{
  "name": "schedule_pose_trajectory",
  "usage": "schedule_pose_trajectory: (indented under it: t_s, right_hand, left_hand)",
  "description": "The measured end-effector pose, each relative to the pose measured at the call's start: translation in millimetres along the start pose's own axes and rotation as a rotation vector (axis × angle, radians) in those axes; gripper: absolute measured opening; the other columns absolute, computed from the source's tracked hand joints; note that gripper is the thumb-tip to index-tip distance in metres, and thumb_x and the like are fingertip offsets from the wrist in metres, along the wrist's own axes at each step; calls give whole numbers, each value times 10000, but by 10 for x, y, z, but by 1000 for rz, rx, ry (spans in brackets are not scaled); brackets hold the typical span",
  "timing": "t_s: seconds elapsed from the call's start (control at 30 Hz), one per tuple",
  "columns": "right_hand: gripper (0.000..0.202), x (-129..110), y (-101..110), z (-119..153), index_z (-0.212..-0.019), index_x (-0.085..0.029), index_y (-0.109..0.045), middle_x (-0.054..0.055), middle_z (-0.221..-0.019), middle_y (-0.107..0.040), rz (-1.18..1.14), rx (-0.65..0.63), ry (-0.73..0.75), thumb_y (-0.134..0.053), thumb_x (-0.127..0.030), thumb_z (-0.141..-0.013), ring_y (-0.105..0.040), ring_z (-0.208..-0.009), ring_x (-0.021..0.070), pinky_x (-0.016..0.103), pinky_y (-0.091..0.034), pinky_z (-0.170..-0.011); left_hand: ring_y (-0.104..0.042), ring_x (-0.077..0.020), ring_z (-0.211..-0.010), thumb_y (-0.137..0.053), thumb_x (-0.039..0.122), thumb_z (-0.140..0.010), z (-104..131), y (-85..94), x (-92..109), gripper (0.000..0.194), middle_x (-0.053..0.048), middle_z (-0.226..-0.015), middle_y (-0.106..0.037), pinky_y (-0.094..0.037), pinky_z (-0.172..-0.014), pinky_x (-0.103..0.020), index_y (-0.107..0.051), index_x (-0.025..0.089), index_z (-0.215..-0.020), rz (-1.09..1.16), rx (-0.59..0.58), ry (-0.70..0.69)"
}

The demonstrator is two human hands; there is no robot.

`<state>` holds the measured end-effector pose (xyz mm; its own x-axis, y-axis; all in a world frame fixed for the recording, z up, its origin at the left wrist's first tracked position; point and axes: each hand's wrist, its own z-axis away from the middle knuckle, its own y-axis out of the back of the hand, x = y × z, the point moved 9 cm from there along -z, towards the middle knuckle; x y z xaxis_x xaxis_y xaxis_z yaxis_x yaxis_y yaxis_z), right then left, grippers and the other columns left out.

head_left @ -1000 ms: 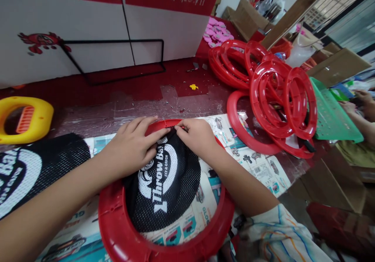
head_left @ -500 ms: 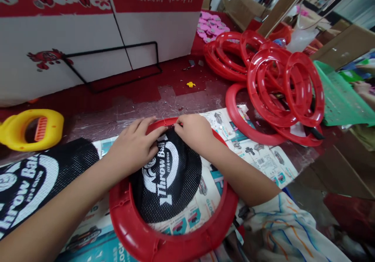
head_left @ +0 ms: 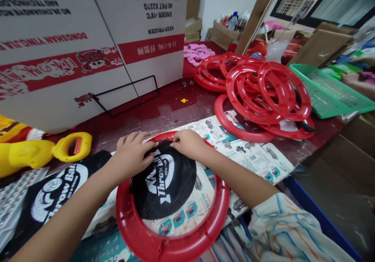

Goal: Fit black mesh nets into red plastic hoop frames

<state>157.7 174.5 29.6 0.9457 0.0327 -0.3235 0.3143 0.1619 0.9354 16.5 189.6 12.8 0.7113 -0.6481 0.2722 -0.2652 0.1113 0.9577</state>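
A red plastic ring (head_left: 218, 211) lies before me with its hollow underside up. A black mesh net (head_left: 184, 180) printed "Throw Ball" lies across the ring's opening, its upper edge at the far rim. My left hand (head_left: 133, 154) rests over the rim's far left part, with its thumb and index finger closed on the net's edge. Close beside it, my right hand (head_left: 189, 143) pinches the same edge with bent fingers. The fingertips hide the exact spot where net meets ring. A second printed black net (head_left: 99, 158) lies to the left, partly behind my left forearm.
Several red rings (head_left: 263, 92) are piled at the right, beside a green basket (head_left: 322, 98). A yellow plastic toy with a handle (head_left: 72, 147) lies at the left. A large white carton (head_left: 58, 90) stands behind, with a black wire frame (head_left: 129, 84) before it. Printed card sheets (head_left: 252, 156) cover the tabletop.
The camera view has tilted up, showing more of the carton and the yellow toy. My hands stay at the ring's far rim, with the fingers shifted slightly along the net's edge.
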Motion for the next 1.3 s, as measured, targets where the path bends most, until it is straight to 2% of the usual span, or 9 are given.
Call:
schedule_pose_trajectory:
  t_s: [0.07, 0.2, 0.27, 0.4, 0.57, 0.73, 0.87, 1.3]
  right_hand:
    - [182, 6, -19, 17, -866, -190, -736, 62, -873, -733, -22, 8, -10, -600, -308, -891, -649, -804, 184, 257, -397, -656]
    - [238, 30, -22, 40, -949, -168, -719, 94, -931, -728, -41, 48, -39, -511, -282, -933, -646, -856, 209, 276, -405, -694]
    - [249, 49, -10, 48, -993, -163, -706, 102, -949, -726, -46, 71, -52, -492, -279, -939, -645, -869, 219, 285, -405, -702]
    - [243, 70, 9, 42, -1056, -179, -680, 73, -963, -727, -60, 98, -43, -480, -221, -923, -641, -881, 205, 280, -405, -721]
    - [250, 54, -34, 19, -979, -190, -722, 58, -1007, -726, -57, 70, 40, -492, -160, -889, -628, -950, 190, 280, -420, -833]
    - [281, 21, 11, 28, -956, -158, -753, 80, -912, -727, -17, 168, 130, -485, -147, -871, -631, -886, 201, 307, -446, -852]
    - [296, 1, 3, 27, -960, -148, -758, 78, -871, -724, -15, 188, 180, -478, -137, -865, -626, -853, 194, 306, -459, -836]
    - [314, 42, 18, 14, -970, -148, -759, 69, -804, -672, -46, 218, 176, -462, -128, -867, -582, -799, 181, 298, -451, -791]
  left_hand:
    - [-488, -409, -1210, -504, 385, -853, -141, 15, -14, 303, -157, -1283, -591, -356, -992, -680, -722, 228, -993, 96, -14, -3]
    - [-577, -266, -1157, -463, 461, -883, -513, -38, 13, 350, -105, -1254, -610, -456, -1020, -431, -706, 212, -928, 358, -63, -84]
    - [-598, -248, -1142, -465, 504, -883, -643, -89, 17, 379, -104, -1259, -612, -484, -992, -386, -695, 202, -883, 471, -92, -116]
    - [-611, -255, -1128, -492, 512, -876, -706, -209, 10, 367, -111, -1270, -611, -486, -981, -409, -667, 196, -810, 608, -154, -150]
    - [-529, -278, -1195, -581, 442, -834, -670, -281, -11, 245, -69, -1236, -639, -348, -1078, -497, -664, 221, -766, 647, -157, -153]
    - [-524, -261, -1152, -540, 435, -860, -690, -255, -31, 258, -50, -1157, -666, -320, -1065, -499, -659, 227, -764, 666, -99, -130]
    - [-538, -256, -1116, -509, 390, -877, -680, -217, 12, 238, -44, -1116, -685, -330, -1036, -491, -639, 220, -770, 587, -61, -151]
    - [-563, -261, -1092, -429, 364, -907, -655, -171, 86, 263, -71, -1131, -654, -331, -997, -492, -616, 203, -815, 483, -6, -157]
